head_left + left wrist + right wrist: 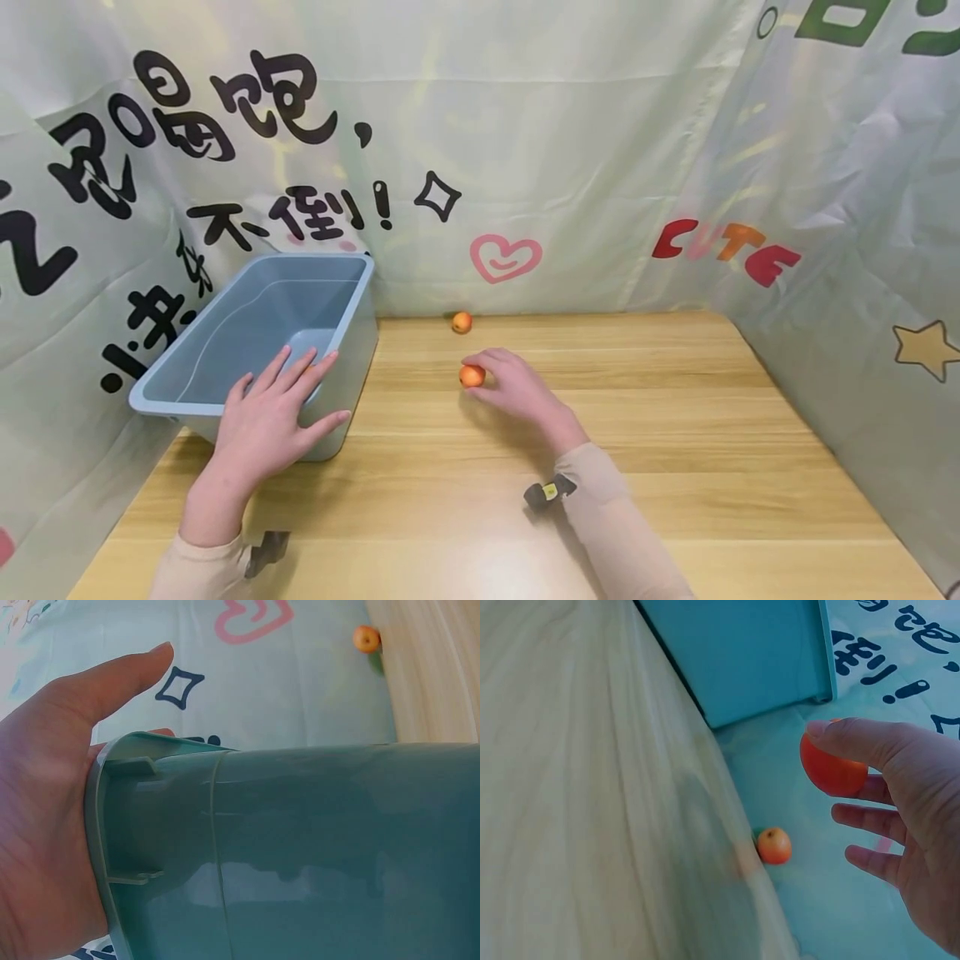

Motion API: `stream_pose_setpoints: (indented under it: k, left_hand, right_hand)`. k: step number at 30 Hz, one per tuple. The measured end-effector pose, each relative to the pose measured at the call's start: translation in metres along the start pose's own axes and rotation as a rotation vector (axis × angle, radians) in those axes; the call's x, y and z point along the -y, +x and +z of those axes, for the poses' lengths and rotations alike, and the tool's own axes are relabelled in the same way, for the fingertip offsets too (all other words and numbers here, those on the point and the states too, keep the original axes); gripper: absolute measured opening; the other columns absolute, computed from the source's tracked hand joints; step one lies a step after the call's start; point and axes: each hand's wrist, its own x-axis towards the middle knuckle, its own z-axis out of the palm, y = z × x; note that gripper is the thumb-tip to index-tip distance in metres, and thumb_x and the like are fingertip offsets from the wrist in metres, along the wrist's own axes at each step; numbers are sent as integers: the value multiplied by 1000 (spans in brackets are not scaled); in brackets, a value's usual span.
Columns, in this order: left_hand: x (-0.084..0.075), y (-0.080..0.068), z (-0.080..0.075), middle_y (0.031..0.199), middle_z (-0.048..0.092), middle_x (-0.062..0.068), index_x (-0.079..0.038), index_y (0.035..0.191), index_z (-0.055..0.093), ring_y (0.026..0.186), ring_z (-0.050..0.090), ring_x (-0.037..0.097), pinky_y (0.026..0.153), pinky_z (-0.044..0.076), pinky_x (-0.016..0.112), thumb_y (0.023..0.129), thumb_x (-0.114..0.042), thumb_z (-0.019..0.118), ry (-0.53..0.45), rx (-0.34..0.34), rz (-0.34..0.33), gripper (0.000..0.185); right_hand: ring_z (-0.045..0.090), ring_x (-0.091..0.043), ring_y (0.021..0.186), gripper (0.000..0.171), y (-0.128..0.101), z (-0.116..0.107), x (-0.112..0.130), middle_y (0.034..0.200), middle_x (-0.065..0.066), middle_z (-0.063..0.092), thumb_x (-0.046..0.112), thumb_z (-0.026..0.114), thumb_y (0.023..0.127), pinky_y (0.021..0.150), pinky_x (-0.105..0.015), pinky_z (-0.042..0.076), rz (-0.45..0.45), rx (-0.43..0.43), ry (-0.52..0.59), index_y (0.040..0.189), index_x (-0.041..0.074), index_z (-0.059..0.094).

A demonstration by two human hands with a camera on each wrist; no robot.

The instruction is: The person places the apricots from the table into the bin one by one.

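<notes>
My right hand (517, 387) pinches a small round orange fruit (472, 376) between thumb and fingers. In the right wrist view the fruit (832, 766) is held off the wooden surface, the other fingers spread below it. A second orange fruit (462, 322) lies at the back edge of the table, beyond that hand. My left hand (270, 417) rests over the near rim of a blue-grey plastic bin (352, 333), its fingers straight and spread. A speck of orange shows between those fingers; what it is I cannot tell. The left wrist view shows the bin's outer wall (315, 840) beside the palm.
The wooden table (675, 467) is bounded by a pale printed cloth (585, 167) behind and at both sides. The bin stands at the left, close to the cloth. Dark wrist cameras sit on both sleeves.
</notes>
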Motion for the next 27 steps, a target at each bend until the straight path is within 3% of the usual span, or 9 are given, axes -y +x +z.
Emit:
stream_pose_setpoints:
  k: [17,27]
  left_hand:
    - [-2,1,-1,153,44,7,-33,150,37,146,29,35,103,27,69,83,-65,62,0,11,-8,78]
    - [-4,1,-2,151,47,8,-34,150,37,145,31,36,102,28,69,83,-66,61,-3,0,0,77]
  right_hand:
    - [58,-25,122,45,44,2,20,126,-5,66,30,76,85,108,-43,43,-91,-36,-12,125,14,64]
    - [59,-19,116,45,65,4,38,123,-2,67,34,74,86,104,-37,47,-145,-48,-24,126,15,64]
